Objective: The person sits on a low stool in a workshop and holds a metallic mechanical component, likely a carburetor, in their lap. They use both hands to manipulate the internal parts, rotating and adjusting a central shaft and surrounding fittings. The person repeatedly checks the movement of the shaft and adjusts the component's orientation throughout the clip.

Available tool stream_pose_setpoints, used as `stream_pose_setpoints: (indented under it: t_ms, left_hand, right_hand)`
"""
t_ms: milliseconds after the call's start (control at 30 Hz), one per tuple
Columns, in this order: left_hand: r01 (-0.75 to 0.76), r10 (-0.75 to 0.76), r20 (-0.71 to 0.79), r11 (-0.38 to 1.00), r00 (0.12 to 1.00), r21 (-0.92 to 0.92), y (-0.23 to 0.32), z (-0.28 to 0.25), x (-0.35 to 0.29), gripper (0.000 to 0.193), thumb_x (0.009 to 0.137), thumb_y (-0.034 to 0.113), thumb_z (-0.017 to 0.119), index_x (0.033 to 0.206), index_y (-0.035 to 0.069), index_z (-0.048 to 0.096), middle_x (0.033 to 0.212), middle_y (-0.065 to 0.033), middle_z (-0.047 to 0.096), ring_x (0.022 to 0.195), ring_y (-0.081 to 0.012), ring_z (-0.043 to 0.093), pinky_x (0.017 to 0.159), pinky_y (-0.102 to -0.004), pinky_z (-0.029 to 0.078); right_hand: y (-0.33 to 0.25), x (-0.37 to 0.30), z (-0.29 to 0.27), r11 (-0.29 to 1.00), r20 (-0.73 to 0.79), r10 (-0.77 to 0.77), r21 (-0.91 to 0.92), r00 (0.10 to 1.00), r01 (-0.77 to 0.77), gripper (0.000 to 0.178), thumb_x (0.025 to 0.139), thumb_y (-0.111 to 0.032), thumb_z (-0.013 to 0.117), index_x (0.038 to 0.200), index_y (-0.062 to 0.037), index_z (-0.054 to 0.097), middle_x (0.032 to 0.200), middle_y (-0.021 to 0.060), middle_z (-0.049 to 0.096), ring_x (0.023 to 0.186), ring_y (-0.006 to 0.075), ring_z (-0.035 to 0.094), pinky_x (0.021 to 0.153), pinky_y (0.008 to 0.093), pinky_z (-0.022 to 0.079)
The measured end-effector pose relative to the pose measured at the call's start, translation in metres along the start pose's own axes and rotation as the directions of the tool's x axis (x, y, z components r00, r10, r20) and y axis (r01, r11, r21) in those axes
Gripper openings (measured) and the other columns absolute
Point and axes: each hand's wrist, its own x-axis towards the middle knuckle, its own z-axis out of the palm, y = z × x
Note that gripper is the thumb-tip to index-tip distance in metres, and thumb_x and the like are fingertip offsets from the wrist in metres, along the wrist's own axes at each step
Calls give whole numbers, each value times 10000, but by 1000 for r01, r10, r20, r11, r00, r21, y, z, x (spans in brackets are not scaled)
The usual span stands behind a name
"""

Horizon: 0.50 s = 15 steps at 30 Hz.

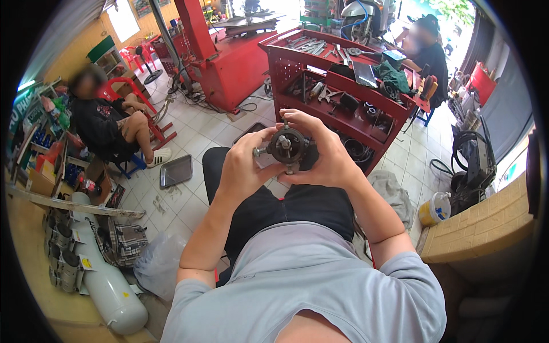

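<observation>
Fingers curled and thumbs braced beneath, the left hand (243,164) and right hand (323,151) of a seated worker close around a round metal part (287,147), held up above dark-trousered thighs (266,212) in a tiled workshop. Bolts (262,151) stand out from its rim, and a bright central stud (283,140) shows inside the ring. The work appears to be partway along: the hardware sits in place on the piece, but whether it is tight cannot be told, and the far side is hidden by the fingers. Neither hand shows a tool; wrenches (309,44) lie on the red tool cart (290,70) ahead. Any tightening or fitting elsewhere would, by this view, be left to do. A metal tray (176,171) rests on the floor near a seated onlooker (98,120).
</observation>
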Motion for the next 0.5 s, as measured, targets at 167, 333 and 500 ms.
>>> stream_pose_setpoints:
  t_ms: [167, 333, 500]
  left_hand:
    - [-24, 26, -51, 999, 998, 24, 1, -4, 3, 665, 673, 136, 882, 1273, 29, 616, 1127, -160, 698, 1053, -294, 680, 918, -396, 525]
    - [-22, 21, -12, 999, 1000, -48, 12, -18, 5, 541, 756, 64, 811, 1262, 15, 625, 1156, -112, 700, 1088, -208, 658, 960, -323, 477]
    - [7, -9, -36, 998, 999, -63, 9, -18, 5, 298, 923, 166, 675, 1179, 16, 652, 1071, -91, 694, 941, -201, 636, 890, -311, 476]
  right_hand:
    - [0, 0, 1, 999, -71, -20, -26, 997, 18, 924, 599, -120, 910, 1401, -47, 458, 1429, 178, 509, 1325, 346, 518, 1070, 411, 465]
    - [4, -2, -2, 999, -142, -39, -11, 989, 38, 944, 587, -119, 924, 1403, -49, 455, 1420, 175, 518, 1312, 333, 535, 1064, 410, 468]
    - [1, 2, -6, 999, -144, -31, -12, 989, 30, 953, 587, -151, 944, 1399, -44, 456, 1406, 174, 528, 1289, 320, 555, 1059, 402, 473]
